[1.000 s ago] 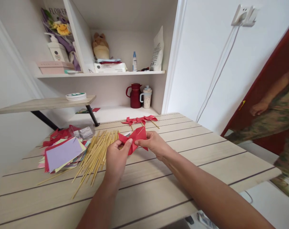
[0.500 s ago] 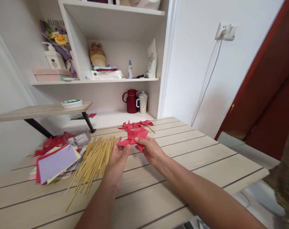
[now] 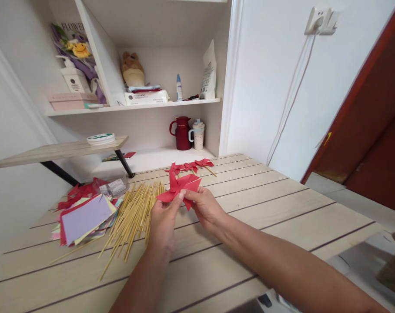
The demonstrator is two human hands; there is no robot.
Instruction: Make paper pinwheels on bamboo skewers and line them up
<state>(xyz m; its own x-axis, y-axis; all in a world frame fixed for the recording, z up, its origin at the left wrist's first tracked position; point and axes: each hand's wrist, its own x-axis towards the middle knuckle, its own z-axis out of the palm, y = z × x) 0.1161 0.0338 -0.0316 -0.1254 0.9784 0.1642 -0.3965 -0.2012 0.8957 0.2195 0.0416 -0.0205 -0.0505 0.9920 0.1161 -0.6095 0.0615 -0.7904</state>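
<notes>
Since the earlier frame both hands have drawn closer together and the red paper pinwheel (image 3: 179, 188) stands more upright. To fold it well, the blades want gathering to the centre with a light pinch — no creasing. It sits above the worktop (image 3: 282, 208), just right of the bamboo sticks (image 3: 135, 213), left hand (image 3: 163, 219) fingers pinching its lower left and right hand (image 3: 202, 206) fingers closed on its lower right edge.

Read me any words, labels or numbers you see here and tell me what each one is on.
"FLOWER": on the flower bouquet wrapping, top-left shelf.
White pump bottle: label too small to read.
White tissue pack: print blurred.
White bag: print too small.
Small bottle: label unreadable.
</notes>
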